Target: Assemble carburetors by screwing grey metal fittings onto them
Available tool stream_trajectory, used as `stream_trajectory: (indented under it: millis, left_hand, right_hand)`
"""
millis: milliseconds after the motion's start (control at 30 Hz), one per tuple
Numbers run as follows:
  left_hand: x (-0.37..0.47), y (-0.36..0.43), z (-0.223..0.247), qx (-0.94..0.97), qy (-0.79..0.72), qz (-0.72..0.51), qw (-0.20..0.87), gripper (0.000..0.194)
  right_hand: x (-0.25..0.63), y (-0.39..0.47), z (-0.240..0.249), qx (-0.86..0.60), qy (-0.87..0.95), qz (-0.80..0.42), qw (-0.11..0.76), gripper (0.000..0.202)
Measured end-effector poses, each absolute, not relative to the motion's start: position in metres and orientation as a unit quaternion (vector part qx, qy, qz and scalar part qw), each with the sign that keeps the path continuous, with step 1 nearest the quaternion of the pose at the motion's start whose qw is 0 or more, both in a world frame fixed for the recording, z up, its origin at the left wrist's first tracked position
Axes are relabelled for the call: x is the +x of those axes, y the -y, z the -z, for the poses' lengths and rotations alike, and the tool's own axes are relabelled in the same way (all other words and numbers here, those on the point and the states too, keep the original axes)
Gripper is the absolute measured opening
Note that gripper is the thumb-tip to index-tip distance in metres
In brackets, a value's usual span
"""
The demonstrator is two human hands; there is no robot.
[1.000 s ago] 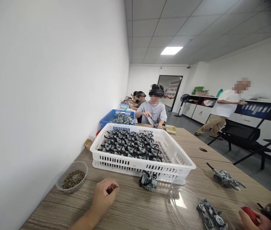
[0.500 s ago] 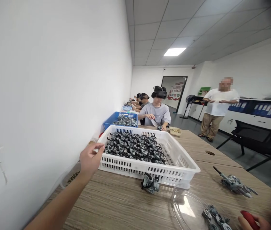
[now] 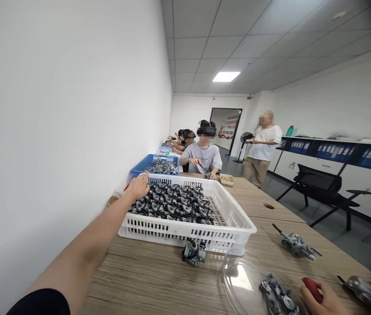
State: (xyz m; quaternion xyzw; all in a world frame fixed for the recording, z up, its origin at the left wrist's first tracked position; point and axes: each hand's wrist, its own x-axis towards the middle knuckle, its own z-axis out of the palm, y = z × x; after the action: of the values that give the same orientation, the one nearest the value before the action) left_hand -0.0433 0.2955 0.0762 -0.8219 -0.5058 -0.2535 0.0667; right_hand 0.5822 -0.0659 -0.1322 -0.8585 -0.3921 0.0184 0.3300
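Note:
My left hand (image 3: 139, 186) reaches over the left rim of the white basket (image 3: 185, 232), its fingers pointing toward the blue crate (image 3: 139, 167); whether they hold anything is hidden. Rows of metal and black carburetor-like parts (image 3: 172, 203) fill much of the basket. At the lower right, my right hand (image 3: 326, 302) is closed around a red handle (image 3: 312, 290). Beside it, metal parts (image 3: 277, 295) lie at the round clear plastic lid (image 3: 241, 280). One loose part (image 3: 194, 252) sits in front of the basket, another (image 3: 296, 245) farther right.
Across the table a person in grey (image 3: 201, 155) works on a part beside a small tray (image 3: 227, 180). Another person (image 3: 260, 146) stands behind, near a fan (image 3: 245, 140). A black chair (image 3: 318, 186) is right of the table; the wall runs along the left.
My left hand has moved forward from the basket's near left corner toward the blue crate. The view has shifted to the right. More of my right hand shows, still on the red handle.

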Motion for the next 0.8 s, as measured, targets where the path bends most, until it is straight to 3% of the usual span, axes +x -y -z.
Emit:
stream_trajectory:
  millis: [200, 800]
  left_hand:
    - [-0.049, -0.334, -0.048, -0.825, 0.538, 0.172, 0.028, 0.043]
    - [-0.04, -0.404, -0.006, -0.813, 0.58, 0.019, -0.046, 0.041]
  right_hand:
    - [0.569, 0.072, 0.115, -0.856, 0.369, -0.089, 0.351, 0.049]
    - [0.552, 0.079, 0.102, -0.847, 0.372, -0.065, 0.374, 0.042]
